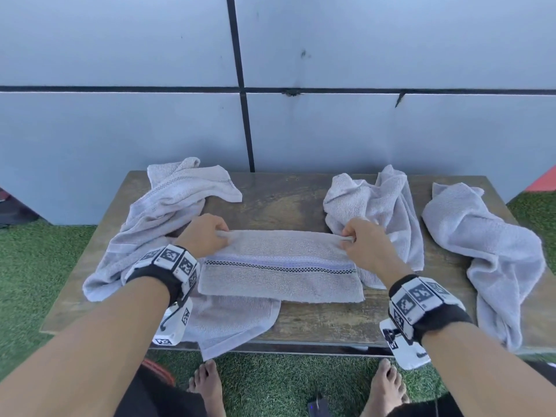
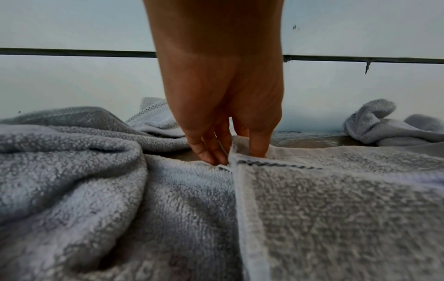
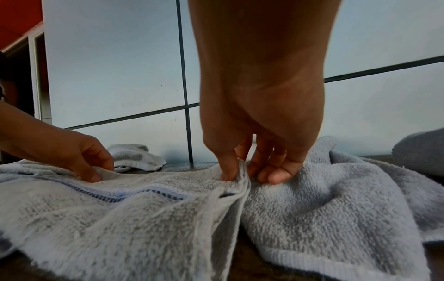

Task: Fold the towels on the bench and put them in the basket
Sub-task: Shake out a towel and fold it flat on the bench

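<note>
From the head camera I see the striped towel [image 1: 279,266] lying flat across the middle of the wooden table [image 1: 325,320], folded into a long band. My left hand [image 1: 204,233] pinches its far left corner and my right hand [image 1: 365,245] pinches its far right corner. A crumpled towel [image 1: 156,218] sprawls on the left, partly under the striped one; a bunched towel [image 1: 376,206] sits just behind my right hand, and another towel [image 1: 487,251] lies at the right end, hanging over the near edge. I cannot see a basket.

From the left wrist, the left hand's fingers [image 2: 211,152] and thumb clamp the towel's hemmed corner, with the crumpled towel just beside it.

From the right wrist, the right hand's fingers [image 3: 271,171] and thumb grip the gathered edge, touching the bunched towel.
</note>
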Available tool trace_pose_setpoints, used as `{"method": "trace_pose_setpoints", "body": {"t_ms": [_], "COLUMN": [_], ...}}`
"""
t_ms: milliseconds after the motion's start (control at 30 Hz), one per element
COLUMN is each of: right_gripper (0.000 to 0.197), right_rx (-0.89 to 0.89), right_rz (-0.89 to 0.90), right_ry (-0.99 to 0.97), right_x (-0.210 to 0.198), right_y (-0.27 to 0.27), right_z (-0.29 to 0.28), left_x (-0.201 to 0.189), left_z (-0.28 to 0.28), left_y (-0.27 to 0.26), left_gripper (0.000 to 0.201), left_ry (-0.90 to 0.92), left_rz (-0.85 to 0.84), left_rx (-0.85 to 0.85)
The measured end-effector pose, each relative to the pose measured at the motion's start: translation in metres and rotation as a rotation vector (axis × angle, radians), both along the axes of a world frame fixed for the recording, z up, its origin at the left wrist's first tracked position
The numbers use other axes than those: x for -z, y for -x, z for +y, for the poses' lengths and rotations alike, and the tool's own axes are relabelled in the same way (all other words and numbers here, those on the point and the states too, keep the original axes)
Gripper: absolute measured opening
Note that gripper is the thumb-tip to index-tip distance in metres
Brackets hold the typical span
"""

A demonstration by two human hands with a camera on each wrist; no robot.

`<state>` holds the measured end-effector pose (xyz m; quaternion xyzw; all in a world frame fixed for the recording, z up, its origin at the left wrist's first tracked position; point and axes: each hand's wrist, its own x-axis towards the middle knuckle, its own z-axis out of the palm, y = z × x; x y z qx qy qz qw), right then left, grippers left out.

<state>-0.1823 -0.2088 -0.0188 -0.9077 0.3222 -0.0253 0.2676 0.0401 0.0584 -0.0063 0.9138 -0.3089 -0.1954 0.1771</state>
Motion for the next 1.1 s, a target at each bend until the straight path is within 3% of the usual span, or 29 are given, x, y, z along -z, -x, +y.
{"method": "trace_pose_setpoints", "body": {"t_ms": [233, 433, 533, 633, 733, 767, 933, 1000, 1100], "right_gripper": [0.007, 0.009, 0.012, 0.018, 0.021, 0.020, 0.005, 0.010, 0.020], "right_rx": [0.036, 0.114, 0.075, -0.025, -0.153, -0.158, 0.069, 0.103, 0.146], "right_rz": [-0.100, -0.512, -0.648, -0.493, -0.057, 0.000, -0.080, -0.070, -0.051], "right_ry": [-0.028, -0.021, -0.072, -0.126, -0.133, -0.161, -0.201, -0.171, -0.163], "right_x": [-0.029, -0.096, -0.104, -0.074, -0.031, -0.019, 0.005, 0.008, 0.011], "right_y": [0.001, 0.009, 0.027, 0.051, 0.075, 0.081, 0.091, 0.087, 0.080], "right_z": [0.001, 0.006, 0.021, 0.033, 0.041, 0.044, 0.058, 0.062, 0.069], "left_x": [-0.033, -0.096, -0.094, -0.064, -0.029, -0.020, 0.010, 0.014, 0.015], "left_z": [0.002, 0.023, 0.050, 0.078, 0.099, 0.104, 0.106, 0.099, 0.087], "left_y": [0.006, 0.016, 0.028, 0.046, 0.069, 0.078, 0.090, 0.088, 0.091], "left_gripper": [0.008, 0.009, 0.015, 0.025, 0.020, 0.015, 0.030, 0.028, 0.047], "left_ry": [0.201, 0.608, 0.712, 0.605, 0.225, 0.149, 0.132, 0.035, 0.008], "left_rz": [-0.035, -0.200, -0.196, -0.136, -0.029, 0.024, 0.041, 0.014, -0.007], "left_rx": [-0.020, -0.149, -0.155, -0.122, -0.059, -0.074, -0.283, -0.294, -0.307]}}
